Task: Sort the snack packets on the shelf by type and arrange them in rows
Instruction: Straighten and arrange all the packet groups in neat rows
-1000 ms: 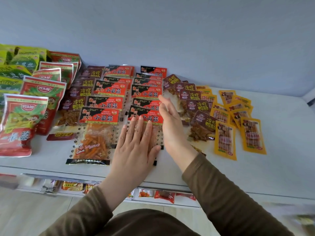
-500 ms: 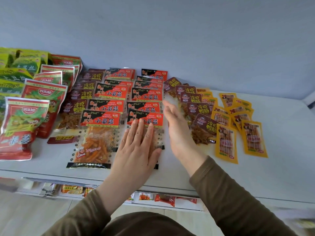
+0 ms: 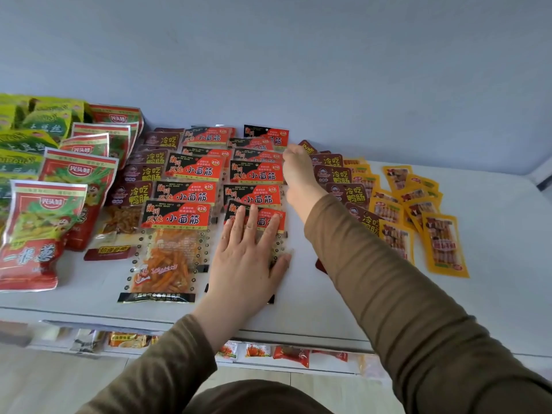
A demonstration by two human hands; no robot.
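Snack packets laid flat in rows on the white shelf [image 3: 493, 309].
Green packets [image 3: 27, 135] sit at far left, red bags [image 3: 44, 231] beside them, maroon packets [image 3: 143, 174] next, red-and-black packets [image 3: 176, 216] overlapping in two centre columns, more maroon packets [image 3: 343, 174] and yellow packets [image 3: 442, 246] at right.

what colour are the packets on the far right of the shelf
Yellow-orange packets, with brownish snack sticks showing through; the head view shows them.

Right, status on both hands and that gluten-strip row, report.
Left hand flat on the front red-and-black packet. Right hand reached to the row's far right edge, grip unclear. Brown packets crowd that edge.
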